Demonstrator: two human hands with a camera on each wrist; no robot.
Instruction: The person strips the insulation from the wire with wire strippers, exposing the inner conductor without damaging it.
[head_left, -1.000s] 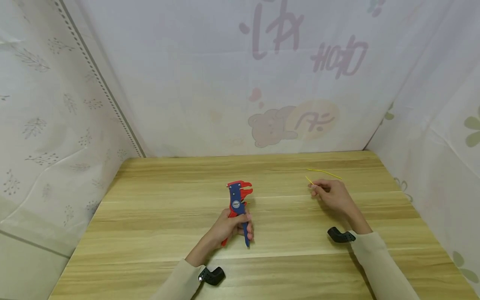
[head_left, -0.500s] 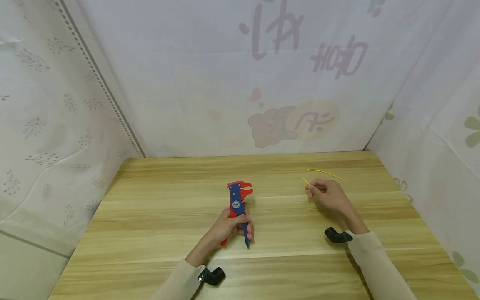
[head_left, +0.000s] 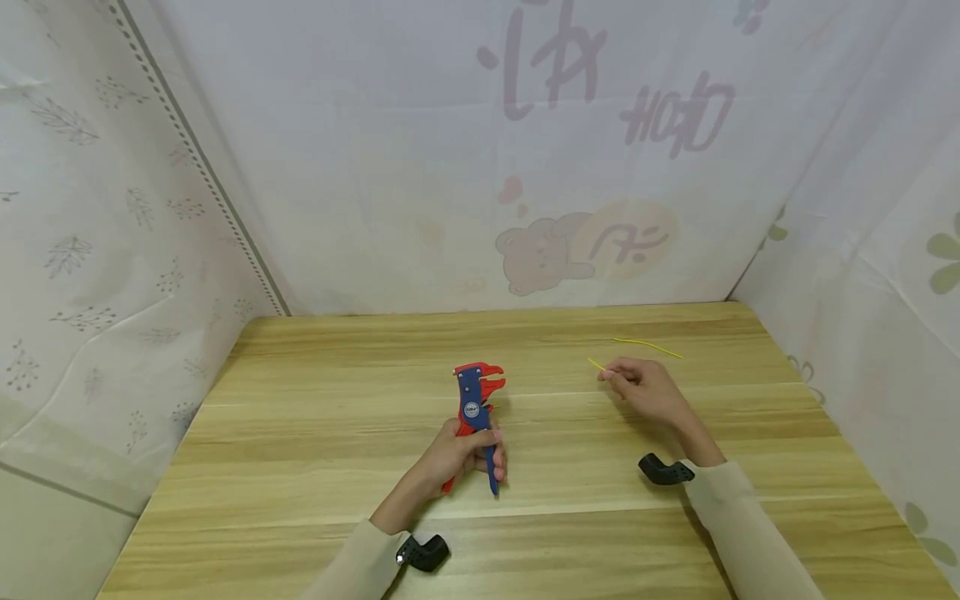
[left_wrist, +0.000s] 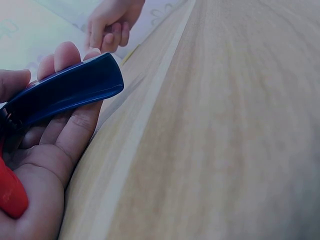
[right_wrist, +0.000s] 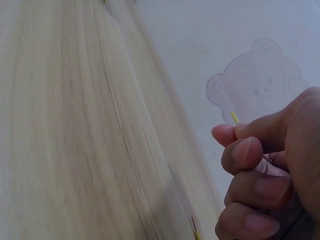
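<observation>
My left hand (head_left: 450,454) grips a red and blue wire stripper (head_left: 471,392) by its handles, its red jaws apart and pointing right. In the left wrist view, the blue handle (left_wrist: 75,92) crosses the fingers and the red handle (left_wrist: 11,192) lies at the palm. To the right, my right hand (head_left: 648,392) pinches a short yellow wire (head_left: 595,364) between thumb and forefinger. Its yellow tip (right_wrist: 235,117) pokes out past the fingertips in the right wrist view; the other fingers are curled. Behind this hand a second yellow wire (head_left: 648,343) lies on the table.
The wood-grain table (head_left: 315,383) meets a pale printed curtain (head_left: 390,208) at the back, with more curtains on both sides. Black angular devices sit at the left cuff (head_left: 424,552) and right cuff (head_left: 666,469). A bare-ended yellow wire (right_wrist: 197,235) shows at the right wrist view's lower edge.
My right hand has moved left with the pinched yellow wire, closer to the wire stripper. The left hand and the stripper stay where they were; the second wire has not moved.
</observation>
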